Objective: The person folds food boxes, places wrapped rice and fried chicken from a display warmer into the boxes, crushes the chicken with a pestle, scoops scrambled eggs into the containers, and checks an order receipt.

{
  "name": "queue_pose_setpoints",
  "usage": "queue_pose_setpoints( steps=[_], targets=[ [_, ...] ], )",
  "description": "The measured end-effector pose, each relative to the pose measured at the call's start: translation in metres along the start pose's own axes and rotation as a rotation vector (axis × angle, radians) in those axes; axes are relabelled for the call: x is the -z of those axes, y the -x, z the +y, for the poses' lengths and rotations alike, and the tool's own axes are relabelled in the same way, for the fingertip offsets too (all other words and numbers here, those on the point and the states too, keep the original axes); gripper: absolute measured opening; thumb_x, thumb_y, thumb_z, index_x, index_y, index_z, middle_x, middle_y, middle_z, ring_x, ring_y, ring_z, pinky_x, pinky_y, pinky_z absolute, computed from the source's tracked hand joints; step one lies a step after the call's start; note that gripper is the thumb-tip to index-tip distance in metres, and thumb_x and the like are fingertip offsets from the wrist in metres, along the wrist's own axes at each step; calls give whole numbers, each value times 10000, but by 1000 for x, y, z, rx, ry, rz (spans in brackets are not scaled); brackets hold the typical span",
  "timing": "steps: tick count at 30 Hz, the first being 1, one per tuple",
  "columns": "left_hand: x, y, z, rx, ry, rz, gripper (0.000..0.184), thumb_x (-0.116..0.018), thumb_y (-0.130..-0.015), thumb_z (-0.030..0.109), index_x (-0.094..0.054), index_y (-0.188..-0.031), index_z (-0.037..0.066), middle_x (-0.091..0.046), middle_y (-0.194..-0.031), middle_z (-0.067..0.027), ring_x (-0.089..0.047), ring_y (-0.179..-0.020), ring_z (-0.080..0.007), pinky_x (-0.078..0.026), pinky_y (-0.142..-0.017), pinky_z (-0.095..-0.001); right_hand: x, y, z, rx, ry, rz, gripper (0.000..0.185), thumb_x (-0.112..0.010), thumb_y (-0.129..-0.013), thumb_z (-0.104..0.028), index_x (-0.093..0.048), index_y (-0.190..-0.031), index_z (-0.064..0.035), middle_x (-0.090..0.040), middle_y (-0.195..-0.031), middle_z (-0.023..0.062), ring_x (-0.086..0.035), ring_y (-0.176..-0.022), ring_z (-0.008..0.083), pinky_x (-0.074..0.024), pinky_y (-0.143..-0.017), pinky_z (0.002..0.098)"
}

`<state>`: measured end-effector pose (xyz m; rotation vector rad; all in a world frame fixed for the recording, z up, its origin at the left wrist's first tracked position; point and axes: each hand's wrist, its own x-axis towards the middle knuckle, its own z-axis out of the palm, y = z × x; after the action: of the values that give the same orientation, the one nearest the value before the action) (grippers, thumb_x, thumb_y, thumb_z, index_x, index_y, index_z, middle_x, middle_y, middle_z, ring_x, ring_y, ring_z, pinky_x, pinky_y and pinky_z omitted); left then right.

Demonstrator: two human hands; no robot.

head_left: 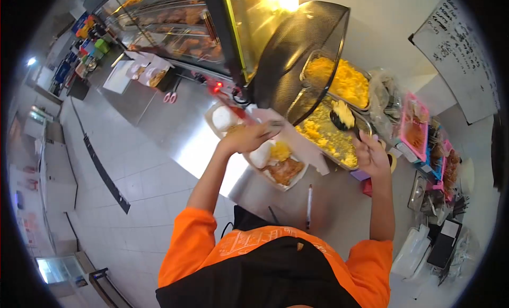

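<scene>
My right hand point(373, 155) is closed around a black serving spoon point(335, 121) heaped with yellow scrambled egg. The spoon is over a metal tray point(339, 163) partly filled with the same egg. My left hand point(252, 137), somewhat blurred, stretches its fingers above two open paper food boxes standing side by side. The nearer food box point(290, 187) holds white rice point(260, 155), some egg and a piece of browned meat point(285, 172). In the farther box lies another mound of rice point(225, 118); my left hand hides part of its contents.
A dark mesh cover point(297, 48) stands raised over the egg trays, with a fuller egg tray point(339, 80) behind. A lit glass food cabinet point(175, 32) stands at the back. A pen point(309, 207) and red-handled scissors point(170, 97) lie on the steel counter. Pink baskets point(413, 129) are at right.
</scene>
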<state>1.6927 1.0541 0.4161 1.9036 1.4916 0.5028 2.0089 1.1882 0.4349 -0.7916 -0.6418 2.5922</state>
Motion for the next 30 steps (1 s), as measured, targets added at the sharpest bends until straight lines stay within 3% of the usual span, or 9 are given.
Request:
queue_pose_setpoints(
  steps=[5,12,14,17,20,23,26,27,30],
  targets=[
    [40,-14,3,307,434,-216,335,-433,-876,231,-472,-1111,-4,-536,-1046,-132,-532,-920,-176,-412,-819,-282,-62,20,83,-189,-75,-65,209,-400,-890,-251,-434,-963,-59,-281,-582,-55,-176,-369,6,-143,-286,150],
    [78,91,-114,-58,1368,634,427,-474,-850,291,-441,-1095,-58,-526,-1067,-114,-509,-989,-205,-386,-893,-336,-71,-67,179,-425,-131,-288,170,-445,-872,-262,-359,-765,-162,-320,-619,-40,-212,-419,5,-139,-320,140],
    [91,104,-120,-29,1249,933,492,-416,-865,368,-431,-1115,-56,-507,-1099,-129,-499,-997,-209,-374,-894,-333,-78,-103,200,-447,-182,-258,208,-443,-873,-260,-335,-726,-161,-312,-621,-40,-211,-433,7,-137,-331,137],
    [76,106,-179,306,847,1247,557,-362,-876,417,-410,-1140,-71,-482,-1131,-162,-479,-1020,-236,-358,-886,-325,-77,-162,216,-312,-197,-239,107,-449,-873,-241,-447,-859,-135,-411,-685,-4,-358,-493,40,-296,-377,166],
    [53,100,-194,453,634,1102,602,-330,-876,445,-387,-1168,-78,-463,-1150,-187,-446,-1058,-263,-334,-895,-317,-37,-264,262,653,860,315,322,-455,-848,-156,-427,-1165,-202,-498,-836,83,-502,-627,142,-443,-527,265],
    [29,89,-187,308,707,958,530,-298,-900,386,-400,-1158,-66,-476,-1135,-167,-440,-1062,-234,-323,-901,-306,-91,-244,233,803,2046,670,581,-447,-787,-68,-269,-1309,-252,-493,-974,160,-541,-779,253,-462,-683,355],
    [12,87,-192,247,791,874,494,-291,-909,359,-415,-1139,-60,-492,-1112,-150,-448,-1047,-207,-333,-887,-296,-105,-248,231,826,2152,751,665,-560,-694,-72,-312,-1285,-249,-483,-858,164,-537,-710,284,-462,-610,359],
    [9,86,-194,250,782,933,477,-291,-911,348,-443,-1111,-57,-508,-1088,-146,-466,-1021,-205,-343,-873,-294,-114,-244,227,668,2120,752,622,-456,-722,-36,-310,-1289,-248,-488,-971,164,-536,-753,281,-463,-648,371],
    [12,93,-211,376,707,857,470,-293,-911,336,-459,-1088,-67,-518,-1065,-160,-483,-1001,-220,-354,-859,-303,-115,-243,224,679,2090,783,595,-456,-747,-41,-309,-1290,-235,-516,-871,146,-536,-677,276,-459,-597,371]
  ],
)
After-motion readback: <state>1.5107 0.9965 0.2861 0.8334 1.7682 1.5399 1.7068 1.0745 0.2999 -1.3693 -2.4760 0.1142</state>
